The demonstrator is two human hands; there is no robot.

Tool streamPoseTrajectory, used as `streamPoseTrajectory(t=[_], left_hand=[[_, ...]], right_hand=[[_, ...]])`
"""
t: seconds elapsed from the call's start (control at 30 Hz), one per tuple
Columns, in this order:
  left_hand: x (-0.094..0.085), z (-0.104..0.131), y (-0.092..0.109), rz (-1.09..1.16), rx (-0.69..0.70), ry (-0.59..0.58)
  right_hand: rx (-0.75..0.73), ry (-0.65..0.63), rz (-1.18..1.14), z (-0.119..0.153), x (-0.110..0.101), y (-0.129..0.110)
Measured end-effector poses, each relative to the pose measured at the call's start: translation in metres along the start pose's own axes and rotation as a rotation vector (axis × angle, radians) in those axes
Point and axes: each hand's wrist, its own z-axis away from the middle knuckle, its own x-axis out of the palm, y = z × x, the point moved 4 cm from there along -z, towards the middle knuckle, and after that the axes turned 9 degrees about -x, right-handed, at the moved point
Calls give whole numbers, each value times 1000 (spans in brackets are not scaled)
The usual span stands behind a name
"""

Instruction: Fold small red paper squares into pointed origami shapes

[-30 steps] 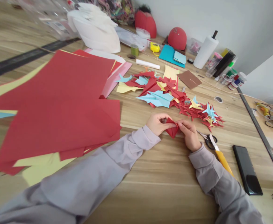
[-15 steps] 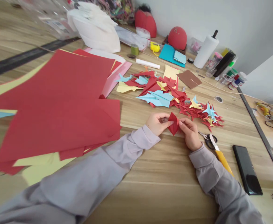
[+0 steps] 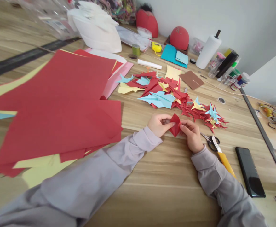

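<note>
A small folded red paper [image 3: 175, 126], diamond-shaped with a crease down its middle, is held up between both hands over the table. My left hand [image 3: 160, 125] pinches its left side, with the thumb across the front. On the right edge, the thumb and fingers of my right hand [image 3: 191, 134] are closed on the paper. Just beyond the hands lies a heap of folded paper pieces [image 3: 190, 108], mostly red, with some yellow and light blue ones. Among them is a larger light-blue folded piece [image 3: 160, 99].
Large red paper sheets [image 3: 64, 126] cover the left side. Right of my right hand lie scissors [image 3: 211, 142], a yellow-handled cutter [image 3: 226, 164] and a black phone [image 3: 250, 171]. Farther back are a brown paper piece [image 3: 191, 80], a tape measure [image 3: 156, 47] and a white roll [image 3: 208, 52].
Both hands stay in nearly the same place. The right edge of the red paper looks slightly more opened out near my right thumb.
</note>
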Motion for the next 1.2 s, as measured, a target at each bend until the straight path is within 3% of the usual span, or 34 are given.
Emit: streamPoseTrajectory(t=[0.63,0.8,1.2], left_hand=[[1,1,1,-16,70,9],[3,5,6,-15,115,-52],[4,3,0,-35,53,-13]], right_hand=[[-43,27,63,-2,1,-8],[-32,41,70,-2,1,-8],[-26,24,110,-1,1,-9]])
